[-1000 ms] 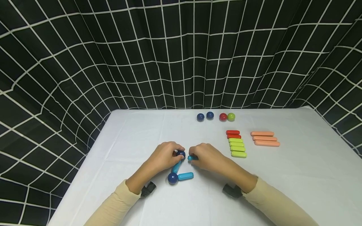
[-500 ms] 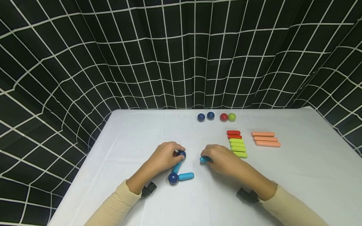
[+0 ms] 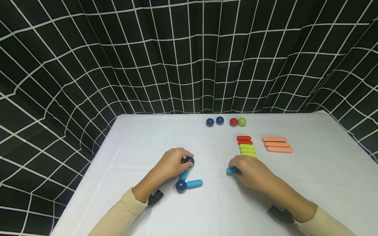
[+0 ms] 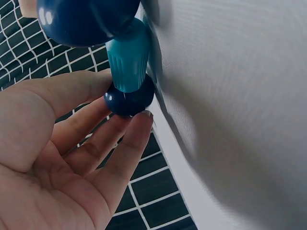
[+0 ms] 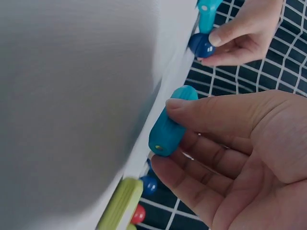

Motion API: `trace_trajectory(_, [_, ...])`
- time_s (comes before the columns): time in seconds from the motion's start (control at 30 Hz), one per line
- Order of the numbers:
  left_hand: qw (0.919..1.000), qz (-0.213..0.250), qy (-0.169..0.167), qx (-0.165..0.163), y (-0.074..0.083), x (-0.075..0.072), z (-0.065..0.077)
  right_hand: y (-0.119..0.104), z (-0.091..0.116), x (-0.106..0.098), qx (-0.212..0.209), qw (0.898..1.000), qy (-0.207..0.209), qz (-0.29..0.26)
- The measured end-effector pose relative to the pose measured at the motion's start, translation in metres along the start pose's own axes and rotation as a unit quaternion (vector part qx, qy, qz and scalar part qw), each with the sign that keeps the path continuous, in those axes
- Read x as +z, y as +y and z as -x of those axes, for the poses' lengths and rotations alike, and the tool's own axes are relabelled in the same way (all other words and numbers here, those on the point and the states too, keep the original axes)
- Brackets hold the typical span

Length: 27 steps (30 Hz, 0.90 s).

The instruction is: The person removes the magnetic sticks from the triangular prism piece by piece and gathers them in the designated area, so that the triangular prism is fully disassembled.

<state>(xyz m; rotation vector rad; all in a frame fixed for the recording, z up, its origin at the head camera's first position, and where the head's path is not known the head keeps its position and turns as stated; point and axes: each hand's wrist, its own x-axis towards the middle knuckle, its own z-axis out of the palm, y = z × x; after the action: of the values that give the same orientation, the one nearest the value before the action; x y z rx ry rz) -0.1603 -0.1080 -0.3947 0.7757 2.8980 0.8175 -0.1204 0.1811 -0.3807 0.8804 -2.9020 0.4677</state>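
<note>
My left hand [image 3: 174,163] pinches a dark blue ball [image 4: 129,99] between thumb and fingers on the table. A light blue stick [image 4: 128,60] joins that ball to a nearer blue ball [image 3: 181,186], from which a second light blue stick [image 3: 194,184] points right. Well to the right, my right hand [image 3: 251,172] holds a separate light blue stick [image 5: 171,122] between thumb and fingers, just over the white cloth. Small holes show in that stick's end in the right wrist view. The far ball is partly hidden by the left fingers in the head view.
Lime green sticks [image 3: 248,150] and red sticks [image 3: 243,138] lie in a column just beyond my right hand. Peach sticks [image 3: 277,144] lie farther right. Blue balls [image 3: 210,122], a red ball [image 3: 233,122] and a green ball [image 3: 242,122] sit along the back edge.
My right hand has moved right and slightly nearer, carrying the light blue stick away from the left hand's ball. The left hand and the joined pieces have stayed in place.
</note>
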Motion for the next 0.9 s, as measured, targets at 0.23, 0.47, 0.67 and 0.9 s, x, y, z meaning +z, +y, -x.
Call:
trace_trajectory(0.23, [0.9999, 0.002, 0.006, 0.009, -0.001, 0.002, 0.000, 0.013, 0.016, -0.009, 0.039, 0.999, 0.003, 0.000])
trace_trajectory(0.47, [1.0000, 0.000, 0.005, 0.005, 0.000, 0.000, 0.000, 0.022, 0.025, -0.011, 0.057, 0.998, 0.015, 0.017])
trace_trajectory(0.67, [1.0000, 0.001, 0.005, 0.003, 0.002, 0.000, 0.001, 0.029, 0.027, -0.012, 0.066, 0.998, 0.006, 0.025])
trace_trajectory(0.9, [1.0000, -0.002, 0.006, 0.002, 0.000, 0.001, 0.001, 0.033, 0.026, -0.010, 0.073, 0.996, 0.024, 0.035])
